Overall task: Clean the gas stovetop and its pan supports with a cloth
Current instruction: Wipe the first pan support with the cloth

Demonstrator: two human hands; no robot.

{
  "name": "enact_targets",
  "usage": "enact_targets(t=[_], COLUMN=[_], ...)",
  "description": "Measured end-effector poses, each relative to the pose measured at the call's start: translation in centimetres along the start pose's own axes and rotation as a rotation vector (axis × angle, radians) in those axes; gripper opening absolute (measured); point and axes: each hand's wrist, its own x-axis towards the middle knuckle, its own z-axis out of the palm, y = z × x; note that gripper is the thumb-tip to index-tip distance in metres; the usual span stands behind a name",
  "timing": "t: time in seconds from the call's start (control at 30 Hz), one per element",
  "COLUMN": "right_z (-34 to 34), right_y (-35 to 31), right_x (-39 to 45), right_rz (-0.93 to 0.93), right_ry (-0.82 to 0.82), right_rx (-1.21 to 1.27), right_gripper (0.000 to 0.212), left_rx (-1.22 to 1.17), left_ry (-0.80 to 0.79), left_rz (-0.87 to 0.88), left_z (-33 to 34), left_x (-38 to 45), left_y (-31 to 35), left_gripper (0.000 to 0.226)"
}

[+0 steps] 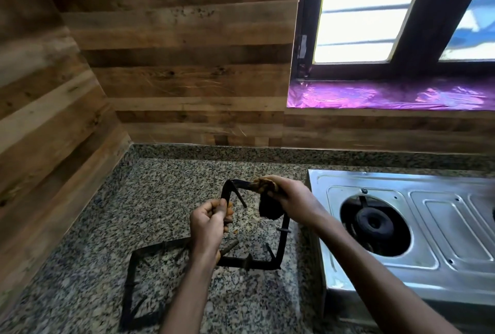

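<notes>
Right, both hands are busy over the speckled grey granite counter [174, 186]. The left hand [210, 222] is closed around the left bar of a black square metal pan support [281, 248], which is lifted and tilted, its near bar low by the counter and its far corner raised. The right hand [290, 199] is closed on a dirty brown-and-black cloth [269, 206], pressing it against the far top bar of that support; part of the cloth hangs down dark below the fingers. A second black square pan support [134, 280] lies flat on the counter, nearer and to the left, partly under the left forearm; whether the two supports touch I cannot tell. To the right sits the silver stainless-steel gas stovetop [442, 226] on the same counter, its top bare of supports, with a round black burner [373, 222] showing in the open well. A wood-plank patterned wall [174, 66] runs behind and on the left. Upper right there is a dark-framed window [407, 12], with shiny purple foil sheet [388, 95] lining its sill. Both forearms are bare.
</notes>
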Motion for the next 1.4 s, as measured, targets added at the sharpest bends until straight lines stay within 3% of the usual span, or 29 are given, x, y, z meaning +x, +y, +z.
enact_targets(t=[0.13,0.27,0.37,0.43,0.53,0.6,0.73,0.9,0.97,1.07,1.17,1.23,1.33,1.4], right_z=[-1.0,-4.5,-5.9,-5.2,-2.7,-1.8,-1.2,-0.9,-0.2,0.2,0.2,0.8,2.7,3.2], right_y=[0.2,-0.8,-1.5,-1.7,-1.5,-1.3,-0.4,0.9,2.2,4.0,4.1,3.8,3.0,2.1], right_x=[-0.4,0.0,0.8,1.0,0.8,0.7,1.4,1.3,0.8,-0.1,-1.0,-1.0,-0.6,-0.5], right_rz=[0.156,0.242,0.209,0.242,0.318,0.243,-0.079,-0.031,0.098,0.359,0.412,0.365,0.280,0.264], right_ry=[0.340,0.407,0.353,0.198,-0.116,-0.203,-0.250,-0.095,-0.016,0.239,0.402,0.354,0.183,0.230], right_rx=[0.486,0.833,0.642,0.500,0.440,0.300,-0.250,-0.443,-0.294,0.251,0.719,0.719,0.500,0.447], right_gripper=[0.029,0.017,0.015,0.021,0.063,0.085,0.076,0.046,0.033,0.019,0.018,0.020,0.045,0.046], left_rx=[0.068,0.113,0.139,0.131,0.089,0.056,0.052,0.043,0.031,-0.012,-0.049,-0.060,-0.092,-0.114], left_ry=[0.053,0.085,0.092,0.079,0.027,0.001,-0.006,0.014,0.050,0.127,0.152,0.146,0.120,0.132], left_rz=[0.039,0.058,0.067,0.073,0.058,0.044,0.044,0.044,0.045,0.018,0.012,0.022,0.028,0.029], left_z=[-1.0,-1.9,-1.6,-1.3,-0.6,-0.4,-0.3,-0.2,-0.2,-0.9,-1.6,-1.4,-0.5,-0.1], left_x=[0.9,1.2,1.1,1.0,0.8,0.6,0.4,0.2,0.3,0.5,0.8,0.6,-0.1,-0.4], left_y=[-0.2,-0.4,-0.8,-0.9,-0.6,-0.4,-0.3,-0.5,-0.6,-0.9,-0.8,-0.5,-0.1,-0.1], left_gripper=[0.013,0.011,0.009,0.009,0.010,0.011,0.010,0.010,0.010,0.011,0.012,0.014,0.016,0.017])
